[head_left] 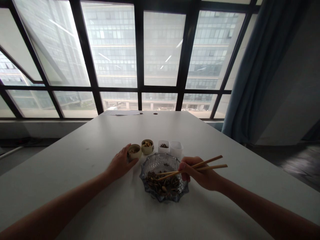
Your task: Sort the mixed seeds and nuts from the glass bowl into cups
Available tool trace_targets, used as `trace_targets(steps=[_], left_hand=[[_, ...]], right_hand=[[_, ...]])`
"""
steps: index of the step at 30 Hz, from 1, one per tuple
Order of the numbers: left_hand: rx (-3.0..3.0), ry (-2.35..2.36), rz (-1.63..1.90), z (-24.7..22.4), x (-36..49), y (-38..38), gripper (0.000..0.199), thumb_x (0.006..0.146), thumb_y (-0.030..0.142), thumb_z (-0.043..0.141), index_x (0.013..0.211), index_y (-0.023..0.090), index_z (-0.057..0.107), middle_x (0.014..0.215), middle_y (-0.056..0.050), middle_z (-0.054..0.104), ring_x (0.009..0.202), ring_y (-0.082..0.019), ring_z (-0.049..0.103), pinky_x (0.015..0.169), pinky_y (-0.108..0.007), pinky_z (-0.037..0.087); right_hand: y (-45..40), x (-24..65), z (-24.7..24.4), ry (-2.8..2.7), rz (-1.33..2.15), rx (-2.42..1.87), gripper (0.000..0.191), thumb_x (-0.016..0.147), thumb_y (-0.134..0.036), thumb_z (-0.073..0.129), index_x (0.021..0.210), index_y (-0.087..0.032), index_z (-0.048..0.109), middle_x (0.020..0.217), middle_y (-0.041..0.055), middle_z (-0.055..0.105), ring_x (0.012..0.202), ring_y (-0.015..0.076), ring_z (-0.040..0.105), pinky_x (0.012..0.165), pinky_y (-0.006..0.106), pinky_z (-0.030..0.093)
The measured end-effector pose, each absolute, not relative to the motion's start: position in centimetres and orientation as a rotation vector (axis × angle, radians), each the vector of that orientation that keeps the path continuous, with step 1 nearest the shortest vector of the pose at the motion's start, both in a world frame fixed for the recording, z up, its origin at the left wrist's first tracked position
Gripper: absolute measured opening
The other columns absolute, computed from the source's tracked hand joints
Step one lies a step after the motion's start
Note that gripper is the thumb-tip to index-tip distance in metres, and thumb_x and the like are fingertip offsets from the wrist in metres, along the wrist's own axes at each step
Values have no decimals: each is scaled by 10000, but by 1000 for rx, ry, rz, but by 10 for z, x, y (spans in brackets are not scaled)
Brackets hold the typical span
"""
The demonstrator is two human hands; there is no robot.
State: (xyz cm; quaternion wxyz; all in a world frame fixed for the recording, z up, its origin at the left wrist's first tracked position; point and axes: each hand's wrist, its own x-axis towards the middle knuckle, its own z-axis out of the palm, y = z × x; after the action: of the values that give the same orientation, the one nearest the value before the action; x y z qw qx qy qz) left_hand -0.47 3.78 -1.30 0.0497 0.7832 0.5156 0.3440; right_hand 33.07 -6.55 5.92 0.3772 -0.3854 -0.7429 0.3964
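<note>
My right hand (193, 170) is closed around a pair of wooden chopsticks (210, 163). Their tips reach into a scalloped glass bowl (183, 195), among small dark brown dried pieces (162, 183); whether anything is pinched between the tips I cannot tell. My left hand (122, 160) curls around the left side of a small cream-coloured cup (137, 155) that holds some brownish bits. Right of that cup stands a second cream cup (148, 150) with yellowish-brown pieces in it.
Behind the bowl stand two white square containers; the left container (163, 142) holds a few dark pieces, the right container (176, 150) shows none. Papers (122, 113) lie at the far end of the white table (105, 130). A blue curtain (247, 93) hangs at the right, beside large windows.
</note>
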Motion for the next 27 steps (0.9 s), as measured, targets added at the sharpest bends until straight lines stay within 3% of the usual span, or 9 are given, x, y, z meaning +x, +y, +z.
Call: trace_targets(steps=[14,22,27], left_hand=[[2388,1580,1041,-12,-4,36,719,848,498,637,1449,162,427,1439,-199,581,1279,-385,596,1059,-543,496],[2397,1574,1069,-15,-5,39,707,847,483,649,1451,186,432,1415,-181,605,1249,-371,618,1047,-525,507],[2400,1566,1065,-16,-6,40,708,854,498,649,1454,195,427,1419,-175,600,1254,-369,613,1042,-520,508]], right_hand=[[-70,331,64,-1888,779,-875,555,996,-557,495,647,-150,634,477,43,625,425,120,572,424,207,461],[-68,331,63,-1661,966,-927,610,883,-691,590,609,-149,642,457,51,622,404,132,567,404,225,456],[-71,329,65,-1721,1017,-927,606,895,-693,572,618,-157,639,466,44,621,413,129,563,425,233,465]])
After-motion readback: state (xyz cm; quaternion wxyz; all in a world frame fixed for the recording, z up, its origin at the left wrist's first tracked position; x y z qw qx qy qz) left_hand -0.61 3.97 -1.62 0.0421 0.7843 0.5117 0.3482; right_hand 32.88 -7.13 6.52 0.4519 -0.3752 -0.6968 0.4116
